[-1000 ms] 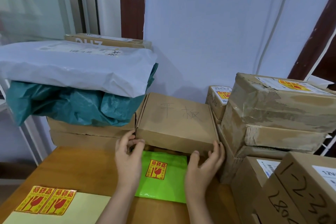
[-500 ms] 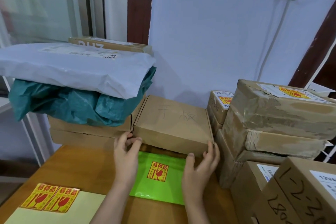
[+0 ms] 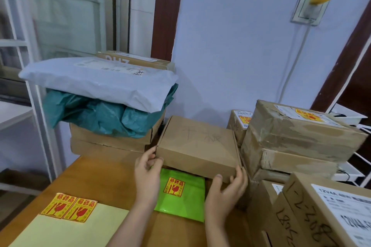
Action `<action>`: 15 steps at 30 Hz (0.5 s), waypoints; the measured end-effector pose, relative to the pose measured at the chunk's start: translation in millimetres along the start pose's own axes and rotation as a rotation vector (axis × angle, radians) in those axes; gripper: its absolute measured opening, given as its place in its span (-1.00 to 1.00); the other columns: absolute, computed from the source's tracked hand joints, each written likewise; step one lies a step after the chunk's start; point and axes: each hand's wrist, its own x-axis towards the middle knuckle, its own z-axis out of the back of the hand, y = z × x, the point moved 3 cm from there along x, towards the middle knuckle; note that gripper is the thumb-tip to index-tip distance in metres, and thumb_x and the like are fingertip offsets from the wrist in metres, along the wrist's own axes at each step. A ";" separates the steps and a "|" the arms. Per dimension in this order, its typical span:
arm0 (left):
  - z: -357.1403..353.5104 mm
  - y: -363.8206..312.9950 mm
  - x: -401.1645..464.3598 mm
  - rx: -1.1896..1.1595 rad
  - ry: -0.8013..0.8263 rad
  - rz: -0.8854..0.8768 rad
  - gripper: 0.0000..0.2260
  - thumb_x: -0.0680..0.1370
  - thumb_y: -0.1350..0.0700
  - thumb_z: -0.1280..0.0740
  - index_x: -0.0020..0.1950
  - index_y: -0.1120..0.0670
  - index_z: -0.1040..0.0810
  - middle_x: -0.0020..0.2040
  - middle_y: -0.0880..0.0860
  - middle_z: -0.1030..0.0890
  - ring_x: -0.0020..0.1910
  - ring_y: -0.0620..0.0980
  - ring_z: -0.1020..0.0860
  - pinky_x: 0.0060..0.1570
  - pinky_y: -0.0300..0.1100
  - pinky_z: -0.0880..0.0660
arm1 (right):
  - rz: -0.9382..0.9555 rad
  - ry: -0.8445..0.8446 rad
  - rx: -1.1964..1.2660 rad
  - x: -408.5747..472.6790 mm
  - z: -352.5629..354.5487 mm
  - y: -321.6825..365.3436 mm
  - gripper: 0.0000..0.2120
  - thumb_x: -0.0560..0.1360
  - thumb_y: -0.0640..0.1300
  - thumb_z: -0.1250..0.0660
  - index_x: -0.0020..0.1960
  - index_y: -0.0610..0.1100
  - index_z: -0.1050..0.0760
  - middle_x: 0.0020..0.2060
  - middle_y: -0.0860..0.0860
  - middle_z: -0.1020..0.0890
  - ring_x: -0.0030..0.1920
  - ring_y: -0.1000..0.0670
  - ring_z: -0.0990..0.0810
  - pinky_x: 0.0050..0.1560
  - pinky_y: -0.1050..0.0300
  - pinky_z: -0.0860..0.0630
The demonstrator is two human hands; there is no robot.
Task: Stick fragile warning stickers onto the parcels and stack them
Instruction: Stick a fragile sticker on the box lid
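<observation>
Cardboard box [image 3: 197, 146], gripped by left hand [image 3: 147, 172] and right hand [image 3: 225, 186], should lift level, clear of the green parcel [image 3: 180, 200].

Pale blue wall [image 3: 230, 46] behind, white socket [image 3: 308, 9] upper right with a white cable [image 3: 295, 62] running down. Dark brown door frame [image 3: 166, 12] left of it, glazed white window [image 3: 60, 16] far left. Wooden table [image 3: 96, 178] below.

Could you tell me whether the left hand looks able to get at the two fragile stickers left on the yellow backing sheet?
Probably yes. The stickers lie uncovered on the backing sheet, with only bare table between them and the left hand, though that hand is now gripping the cardboard box.
</observation>
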 end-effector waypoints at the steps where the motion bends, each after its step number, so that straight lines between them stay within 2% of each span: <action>1: 1.6 -4.1 -0.2 -0.004 -0.007 -0.007 -0.70 0.48 0.39 -0.32 0.11 0.07 -0.58 0.01 0.09 -0.45 -0.18 -0.14 -0.48 0.08 -0.11 -0.43 | -0.010 0.003 0.009 -1.8 0.5 3.2 -0.32 0.33 0.01 -0.17 0.36 -0.34 -0.34 0.38 -0.23 -0.29 0.25 0.05 -0.35 0.21 0.47 -0.27; 3: 6.6 -11.9 0.4 -0.018 -0.016 -0.018 -0.69 0.48 0.39 -0.32 0.03 0.00 -0.59 0.01 0.12 -0.45 -0.17 -0.10 -0.48 0.07 -0.09 -0.43 | -0.050 0.011 0.022 -7.2 0.7 11.1 -0.26 0.28 0.09 -0.14 0.38 -0.28 -0.34 0.41 -0.16 -0.28 0.26 0.02 -0.36 0.24 0.24 -0.29; 6: 15.6 -19.1 -1.9 -0.028 -0.009 0.023 -0.70 0.49 0.36 -0.33 -0.05 -0.07 -0.59 0.02 0.17 -0.48 -0.09 0.01 -0.51 0.16 0.04 -0.46 | -0.054 -0.011 0.016 -13.4 4.0 24.0 -0.29 0.29 0.07 -0.16 0.37 -0.24 -0.35 0.42 -0.10 -0.27 0.29 0.02 -0.33 0.31 0.12 -0.27; 9: 25.5 -26.0 -13.3 -0.029 -0.007 0.069 -0.78 0.51 0.32 -0.33 -0.08 -0.01 -0.61 0.10 0.25 -0.52 0.01 0.14 -0.56 0.16 0.12 -0.50 | -0.037 -0.025 -0.047 -19.1 15.3 35.6 -0.30 0.30 0.09 -0.13 0.35 -0.25 -0.35 0.41 -0.10 -0.28 0.38 -0.08 -0.27 0.40 -0.07 -0.25; 12: 38.1 -37.3 -28.0 -0.044 -0.015 0.077 -0.88 0.53 0.28 -0.33 -0.10 0.09 -0.62 0.14 0.24 -0.50 -0.03 0.05 -0.55 0.03 0.08 -0.57 | -0.020 -0.026 -0.081 -29.8 29.7 48.9 -0.39 0.36 0.03 -0.16 0.34 -0.25 -0.34 0.40 -0.09 -0.28 0.41 -0.14 -0.24 0.42 -0.19 -0.23; 15: 48.1 -49.7 -46.4 -0.047 -0.020 0.100 -0.92 0.53 0.20 -0.35 -0.09 0.20 -0.60 0.02 0.19 -0.54 -0.14 -0.05 -0.53 -0.13 -0.02 -0.61 | -0.003 -0.037 -0.100 -41.6 46.4 60.4 -0.39 0.36 0.05 -0.14 0.33 -0.25 -0.35 0.40 -0.10 -0.29 0.40 -0.16 -0.27 0.39 -0.24 -0.26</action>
